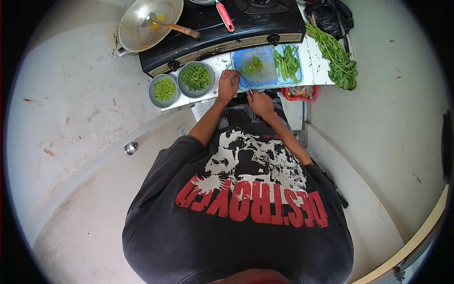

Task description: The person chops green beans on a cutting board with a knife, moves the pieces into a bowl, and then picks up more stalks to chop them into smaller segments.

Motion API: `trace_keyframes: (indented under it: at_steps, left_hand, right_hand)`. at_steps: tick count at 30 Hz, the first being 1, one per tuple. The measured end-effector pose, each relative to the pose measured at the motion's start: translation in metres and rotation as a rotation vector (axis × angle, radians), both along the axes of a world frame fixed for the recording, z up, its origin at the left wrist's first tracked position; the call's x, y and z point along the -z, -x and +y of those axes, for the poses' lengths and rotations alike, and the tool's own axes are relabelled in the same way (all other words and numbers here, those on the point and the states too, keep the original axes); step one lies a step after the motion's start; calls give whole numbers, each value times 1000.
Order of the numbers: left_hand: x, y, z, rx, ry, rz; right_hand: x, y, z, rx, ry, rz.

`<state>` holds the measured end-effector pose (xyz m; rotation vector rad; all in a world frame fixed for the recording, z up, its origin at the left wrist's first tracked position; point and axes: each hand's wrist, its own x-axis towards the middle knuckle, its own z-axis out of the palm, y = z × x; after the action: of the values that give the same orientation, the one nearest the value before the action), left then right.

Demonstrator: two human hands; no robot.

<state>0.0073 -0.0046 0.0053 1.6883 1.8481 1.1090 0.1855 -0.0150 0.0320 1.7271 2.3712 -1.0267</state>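
My right hand point(260, 103) is wrapped around the handle of a knife point(246, 85). The blade points up and left over the left edge of a blue cutting board point(267, 66). By the blade's tip is my left hand point(228, 85), its fingers curled together; whether they pinch the blade or a bit of greens is too small to make out. Chopped greens point(254, 65) lie in a small heap on the board. Whole green leaves point(286, 64) rest to its right in a light blue tray point(299, 78) beneath the board.
Two grey bowls hold chopped greens: light stem pieces point(164, 89) and darker leaves point(196, 77). Behind stands a black gas stove point(213, 40) with a wok point(137, 28), a wooden-handled spatula point(177, 30) and a red-handled pan point(225, 17). A leafy bunch point(338, 61), black bag point(328, 18) and red bag point(301, 93) are right.
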Motion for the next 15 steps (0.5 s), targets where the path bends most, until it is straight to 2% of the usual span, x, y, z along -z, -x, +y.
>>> trace_keyframes:
  at_steps: [15]
  left_hand:
    - [2,0,1,-16,0,-10]
  right_hand:
    - [4,11,19,-40,-12,-8]
